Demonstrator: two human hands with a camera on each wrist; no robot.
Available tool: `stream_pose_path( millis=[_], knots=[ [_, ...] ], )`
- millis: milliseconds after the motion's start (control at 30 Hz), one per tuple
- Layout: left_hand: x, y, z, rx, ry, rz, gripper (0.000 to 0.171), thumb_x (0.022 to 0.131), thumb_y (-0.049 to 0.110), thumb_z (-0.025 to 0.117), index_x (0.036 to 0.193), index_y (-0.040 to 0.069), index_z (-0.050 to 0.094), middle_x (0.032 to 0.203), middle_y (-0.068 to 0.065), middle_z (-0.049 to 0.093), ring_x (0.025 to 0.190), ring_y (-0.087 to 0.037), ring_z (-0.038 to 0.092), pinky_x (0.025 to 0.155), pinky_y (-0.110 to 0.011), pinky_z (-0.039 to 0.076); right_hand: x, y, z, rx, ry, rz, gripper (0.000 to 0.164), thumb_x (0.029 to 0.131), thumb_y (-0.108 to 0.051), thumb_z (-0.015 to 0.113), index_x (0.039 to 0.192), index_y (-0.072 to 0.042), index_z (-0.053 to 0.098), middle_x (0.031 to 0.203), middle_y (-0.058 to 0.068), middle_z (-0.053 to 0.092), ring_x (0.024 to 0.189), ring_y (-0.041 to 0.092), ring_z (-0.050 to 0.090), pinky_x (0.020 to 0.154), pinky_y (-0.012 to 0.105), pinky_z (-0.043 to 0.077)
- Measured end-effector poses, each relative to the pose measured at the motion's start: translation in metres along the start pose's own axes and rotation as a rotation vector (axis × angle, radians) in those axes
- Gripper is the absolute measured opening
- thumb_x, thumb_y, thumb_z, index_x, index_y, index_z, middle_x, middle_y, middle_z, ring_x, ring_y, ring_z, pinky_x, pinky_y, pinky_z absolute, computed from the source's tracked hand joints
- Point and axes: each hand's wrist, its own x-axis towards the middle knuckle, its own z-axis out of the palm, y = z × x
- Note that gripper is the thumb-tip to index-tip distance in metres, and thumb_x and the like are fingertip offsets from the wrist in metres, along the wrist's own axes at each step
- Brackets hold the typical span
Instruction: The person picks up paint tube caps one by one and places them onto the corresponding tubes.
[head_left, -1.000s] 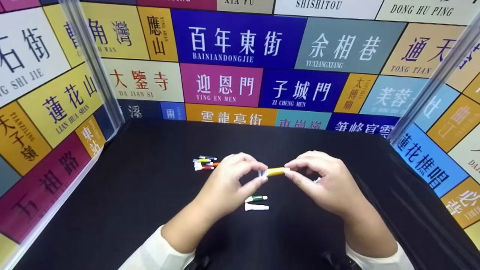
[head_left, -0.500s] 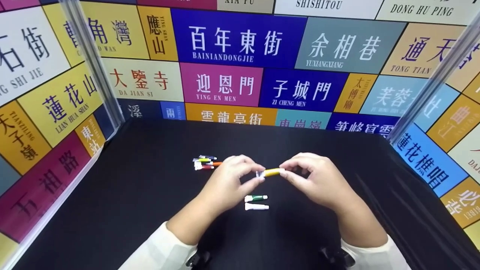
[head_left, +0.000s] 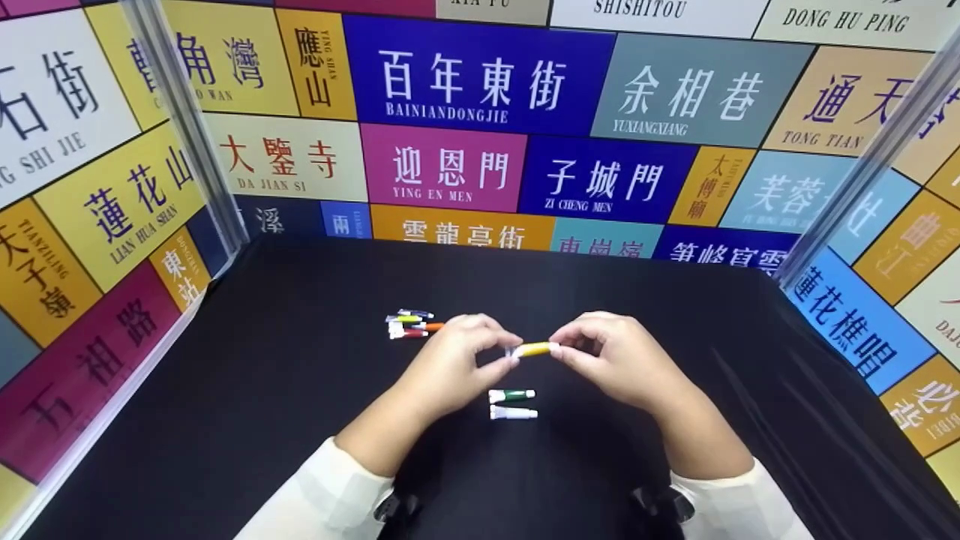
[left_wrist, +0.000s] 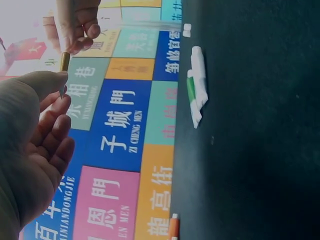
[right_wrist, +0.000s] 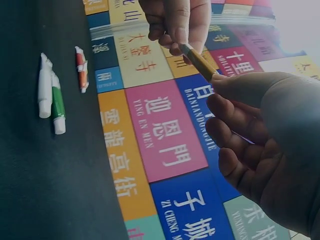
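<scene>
A small yellow paint tube (head_left: 535,349) is held up between the two hands, lying nearly level in the head view. The left hand (head_left: 450,367) pinches its flat, clear-white end between thumb and fingertips. At the white cap end, the right hand (head_left: 619,360) pinches with thumb and forefinger. Both wrist views show the tube raised off the black cloth, with the other fingers of each hand loosely curled. Below the hands in the head view, a green paint tube (head_left: 517,394) and a white paint tube (head_left: 516,413) lie side by side, caps pointing right.
Left of the hands lies a small group of tubes: a dark blue tube (head_left: 417,313), a yellow-green one, a red tube (head_left: 412,334) and an orange tube (head_left: 434,326). A small white piece (left_wrist: 187,30) shows in the left wrist view. Black cloth (head_left: 262,390) covers the table before a sign-printed wall (head_left: 480,75).
Both hands have shifted slightly left and a little nearer with the yellow paint tube between them, the right hand moving more. The tubes on the cloth have stayed put.
</scene>
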Motion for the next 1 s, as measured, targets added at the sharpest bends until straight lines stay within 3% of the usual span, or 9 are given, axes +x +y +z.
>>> stream_pose_path(
  millis=[233,467,767,1000],
  knots=[
    [0.0,-0.015,0.01,-0.014,-0.025,-0.038,0.017,0.096,0.026,0.082,0.112,0.019,0.084,0.106,0.005,0.08,0.107,-0.019,0.071,0.103,-0.037,0.056,0.003,0.013,0.007,0.025,-0.052,0.034,0.009,0.094,-0.024,0.084,0.102,-0.022,0.083,0.09,-0.011,0.074,0.08,0.007,0.063,0.073,0.024,0.055],
    [-0.004,-0.032,0.022,-0.024,-0.083,-0.076,0.013,0.094,0.022,0.083,0.105,0.016,0.085,0.103,0.003,0.081,0.102,-0.018,0.073,0.099,-0.038,0.056,0.004,0.029,-0.002,0.092,-0.015,0.114,0.012,0.095,-0.025,0.082,0.107,-0.023,0.082,0.097,-0.007,0.076,0.086,0.012,0.068,0.078,0.026,0.057],
    [-0.009,-0.044,0.029,-0.043,-0.162,-0.167,0.011,0.093,0.02,0.083,0.102,0.014,0.085,0.102,-0.001,0.081,0.101,-0.021,0.073,0.097,-0.039,0.057,0.004,0.076,-0.006,0.119,0.016,0.271,0.018,0.099,-0.032,0.078,0.111,-0.02,0.082,0.098,0.001,0.079,0.083,0.02,0.065,0.072,0.026,0.055],
    [-0.01,-0.05,0.031,-0.029,-0.195,-0.215,0.009,0.093,0.019,0.082,0.099,0.014,0.086,0.098,-0.003,0.08,0.096,-0.022,0.071,0.092,-0.041,0.057,0.0,0.107,-0.004,0.145,0.036,0.33,0.024,0.099,-0.037,0.078,0.112,-0.017,0.082,0.106,0.006,0.081,0.089,0.014,0.067,0.079,0.023,0.054]
  ],
)
